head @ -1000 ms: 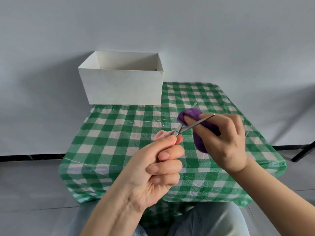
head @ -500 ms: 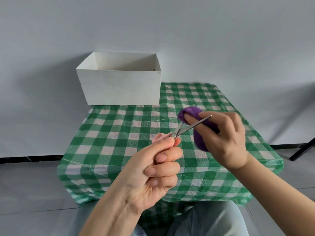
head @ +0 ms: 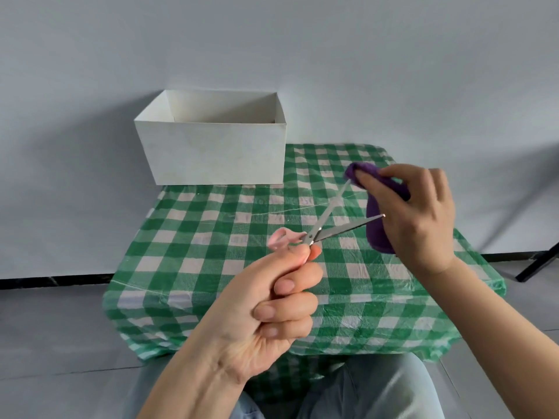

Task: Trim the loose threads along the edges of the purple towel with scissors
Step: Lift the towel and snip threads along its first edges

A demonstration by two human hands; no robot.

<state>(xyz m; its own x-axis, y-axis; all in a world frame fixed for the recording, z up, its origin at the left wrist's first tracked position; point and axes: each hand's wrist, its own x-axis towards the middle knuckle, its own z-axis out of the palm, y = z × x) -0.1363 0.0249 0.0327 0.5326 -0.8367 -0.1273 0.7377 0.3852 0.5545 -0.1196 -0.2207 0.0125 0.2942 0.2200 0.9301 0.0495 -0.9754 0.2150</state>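
Note:
My right hand (head: pixel 414 216) grips the purple towel (head: pixel 378 228), bunched up and held above the right side of the table. A fold of it bulges past my fingertips at the top and the rest hangs below my palm. My left hand (head: pixel 269 306) holds small scissors (head: pixel 329 225) with pink handles, below and left of the towel. The steel blades are spread apart. One tip points up at the towel's top fold, the other reaches the hanging part near my right thumb. Any loose thread between the blades is too fine to make out.
A small table with a green-and-white checked cloth (head: pixel 211 267) stands before my knees. An open white box (head: pixel 211 155) sits at its back left against the grey wall. A dark stand leg (head: pixel 538 261) crosses the floor at the far right.
The scissor blades, nearly shut before, have spread wide. My right hand has carried the towel to the right and slightly up. My left hand has stayed about where it was.

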